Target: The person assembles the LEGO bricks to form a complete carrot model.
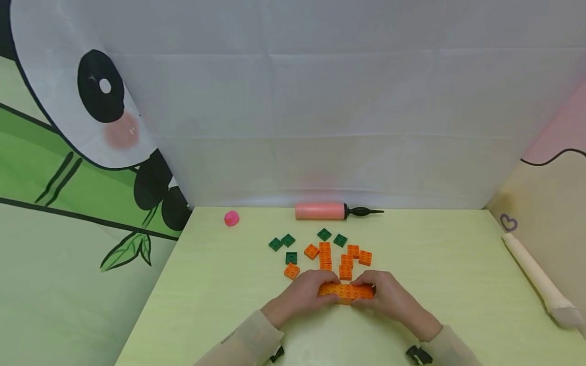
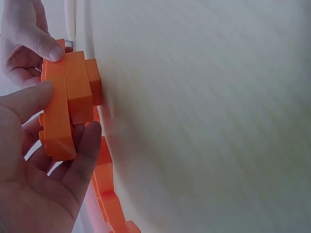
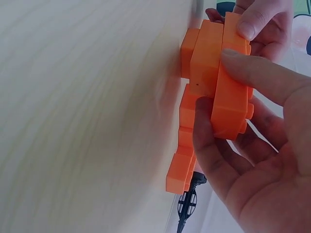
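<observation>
Both hands hold a stepped stack of orange toy building bricks near the middle of the table. My left hand pinches its left end, thumb on the near side and fingers behind. At the other end, my right hand grips in the same way. In the left wrist view, the stack has a long top layer, a shorter layer below and a smaller brick at the bottom. Several loose orange bricks lie just beyond the hands, with several green bricks behind and to their left.
A pink hand pump with a black nozzle lies along the back edge. Left of it sits a small pink round object. A long cream-coloured stick-like object lies along the right edge. Printed cloth hangs around the table.
</observation>
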The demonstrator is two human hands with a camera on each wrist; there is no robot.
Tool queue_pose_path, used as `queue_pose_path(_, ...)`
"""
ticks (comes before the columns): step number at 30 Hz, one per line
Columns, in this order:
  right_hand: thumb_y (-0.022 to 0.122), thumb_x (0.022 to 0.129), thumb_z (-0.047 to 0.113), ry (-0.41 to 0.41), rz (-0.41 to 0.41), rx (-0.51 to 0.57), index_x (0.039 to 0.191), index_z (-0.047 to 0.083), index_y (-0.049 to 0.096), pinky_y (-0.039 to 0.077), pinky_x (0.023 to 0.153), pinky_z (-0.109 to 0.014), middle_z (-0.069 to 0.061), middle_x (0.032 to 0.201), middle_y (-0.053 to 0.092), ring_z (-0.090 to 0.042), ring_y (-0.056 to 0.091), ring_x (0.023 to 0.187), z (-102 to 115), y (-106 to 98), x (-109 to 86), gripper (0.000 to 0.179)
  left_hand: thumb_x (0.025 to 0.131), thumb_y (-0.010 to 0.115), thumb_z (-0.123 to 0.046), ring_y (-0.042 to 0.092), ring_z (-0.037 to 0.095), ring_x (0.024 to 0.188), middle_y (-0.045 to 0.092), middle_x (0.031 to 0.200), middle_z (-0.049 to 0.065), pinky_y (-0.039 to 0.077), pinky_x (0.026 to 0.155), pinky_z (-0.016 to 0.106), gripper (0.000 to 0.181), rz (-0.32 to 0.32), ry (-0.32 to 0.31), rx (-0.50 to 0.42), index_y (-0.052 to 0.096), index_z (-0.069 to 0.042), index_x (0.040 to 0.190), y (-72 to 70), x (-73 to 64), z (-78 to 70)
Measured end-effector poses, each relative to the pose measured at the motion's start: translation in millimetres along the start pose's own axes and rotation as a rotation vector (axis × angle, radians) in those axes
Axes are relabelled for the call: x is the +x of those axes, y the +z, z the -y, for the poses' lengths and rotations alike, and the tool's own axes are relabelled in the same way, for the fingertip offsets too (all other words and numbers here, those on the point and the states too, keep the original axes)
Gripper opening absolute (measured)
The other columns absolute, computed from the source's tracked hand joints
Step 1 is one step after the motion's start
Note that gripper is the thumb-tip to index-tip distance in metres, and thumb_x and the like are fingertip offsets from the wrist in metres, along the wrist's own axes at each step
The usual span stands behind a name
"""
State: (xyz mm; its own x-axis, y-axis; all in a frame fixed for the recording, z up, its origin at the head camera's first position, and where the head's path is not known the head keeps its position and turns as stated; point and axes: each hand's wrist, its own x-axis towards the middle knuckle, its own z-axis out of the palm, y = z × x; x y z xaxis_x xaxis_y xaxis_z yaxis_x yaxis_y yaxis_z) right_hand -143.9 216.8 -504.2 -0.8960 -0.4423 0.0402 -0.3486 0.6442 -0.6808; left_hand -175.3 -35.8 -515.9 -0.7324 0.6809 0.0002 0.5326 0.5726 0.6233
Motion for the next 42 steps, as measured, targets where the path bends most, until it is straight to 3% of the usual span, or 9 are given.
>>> queue_pose_path(13,0.091,0.082,0.021,0.007,0.008,0.001,0.106,0.015,0.079,0.056,0.083,-0.031,0.013,0.1,0.071,-0.008,0.063,0.089,-1.0,0.3,-2.7,0.028,0.098,0.075,-0.033,0.064,0.01,0.112,0.071,0.121,-0.01,0.05,0.102,0.034,0.028,-0.03,-0.016,-0.033,0.074,-0.018,0.121,1.9,-4.2,-4.1)
queue_pose_path(27,0.091,0.082,0.022,0.017,0.009,0.006,0.107,0.016,0.078,0.056,0.083,-0.031,0.013,0.101,0.071,-0.008,0.063,0.089,-0.3,-0.2,-2.4,0.029,0.098,0.076,-0.033,0.064,0.009,0.111,0.071,0.12,-0.01,0.05,0.101,0.033,0.028,-0.049,-0.005,-0.035,0.074,-0.017,0.121,0.9,-5.7,-5.1)
queue_pose_path(42,0.091,0.083,0.023,0.016,0.013,0.004,0.107,0.016,0.078,0.055,0.08,-0.029,0.013,0.1,0.07,-0.008,0.061,0.087,0.3,-0.6,-1.2,0.029,0.097,0.076,-0.039,0.064,0.009,0.107,0.071,0.118,-0.012,0.051,0.099,0.034,0.031,-0.038,-0.041,-0.003,0.074,-0.019,0.121,0.3,-4.8,-4.1)
